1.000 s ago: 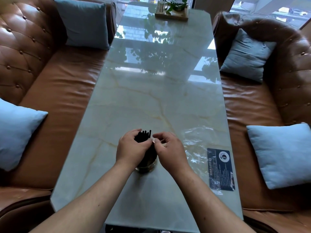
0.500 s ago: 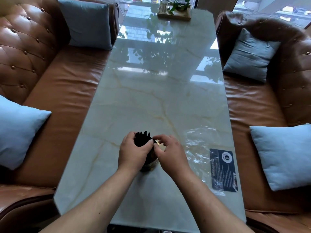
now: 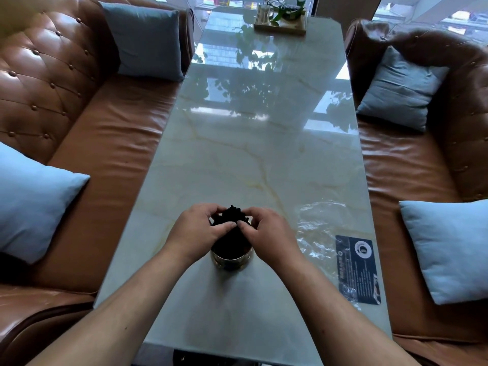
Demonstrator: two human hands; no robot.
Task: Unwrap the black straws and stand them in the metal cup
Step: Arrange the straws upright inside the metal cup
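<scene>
A bundle of black straws (image 3: pixel 230 217) stands upright in a shiny metal cup (image 3: pixel 230 260) near the front of the marble table (image 3: pixel 253 143). My left hand (image 3: pixel 196 232) curls around the bundle from the left, thumb and fingers touching the straw tops. From the right, my right hand (image 3: pixel 266 233) closes on the same bundle, its fingertips meeting the left thumb over the straws. The lower part of the straws is dark inside the cup. The empty clear plastic wrapper (image 3: pixel 320 228) with a dark printed label (image 3: pixel 357 268) lies flat on the table to the right.
Brown leather sofas (image 3: pixel 105 133) flank the table on both sides, each with blue cushions (image 3: pixel 31 199). A wooden tray with a plant and a glass jar (image 3: pixel 281 22) sits at the table's far end.
Both hands have come closer together around the straw tops. The right hand, earlier beside the bundle, now holds it. The camera view has shifted slightly.
</scene>
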